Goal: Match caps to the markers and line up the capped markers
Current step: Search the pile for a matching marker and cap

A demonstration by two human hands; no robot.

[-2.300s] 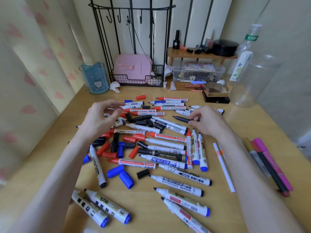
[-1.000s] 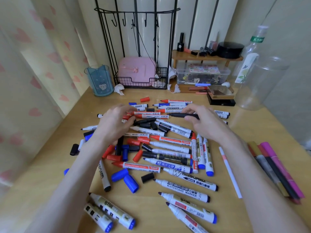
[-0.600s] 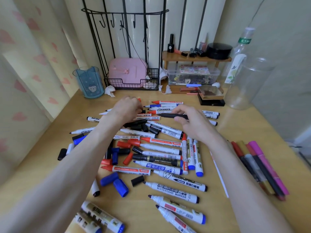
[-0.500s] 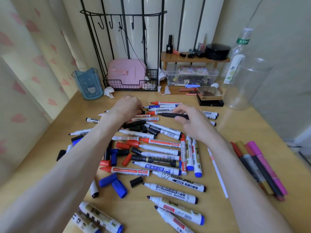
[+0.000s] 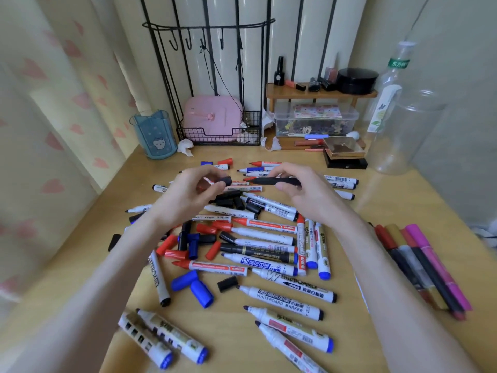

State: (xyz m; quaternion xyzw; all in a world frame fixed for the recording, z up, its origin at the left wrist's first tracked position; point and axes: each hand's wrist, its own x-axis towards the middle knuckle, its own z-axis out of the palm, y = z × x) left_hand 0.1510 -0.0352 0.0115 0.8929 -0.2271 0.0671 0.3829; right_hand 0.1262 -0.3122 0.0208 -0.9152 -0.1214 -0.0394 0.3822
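My left hand (image 5: 188, 193) pinches a small black cap (image 5: 225, 181) between thumb and fingers, raised above the pile. My right hand (image 5: 304, 189) grips a black marker (image 5: 274, 181) that lies level, its bare tip pointing left toward the cap, a short gap between them. Below both hands, a heap of uncapped whiteboard markers (image 5: 263, 232) in red, blue and black lies scattered on the wooden table (image 5: 376, 211), mixed with loose red caps (image 5: 174, 253), blue caps (image 5: 201, 293) and black caps (image 5: 227, 284).
Several capped coloured pens (image 5: 425, 265) lie side by side at the right. At the back stand a blue cup (image 5: 154, 137), a wire rack with a pink case (image 5: 215, 119), a small wooden shelf (image 5: 317, 94), a clear box (image 5: 314, 122) and clear bottles (image 5: 398, 125).
My left hand has lifted out of the pile with a black cap pinched in it. My right hand has held the black marker throughout, raising it slightly toward the cap.
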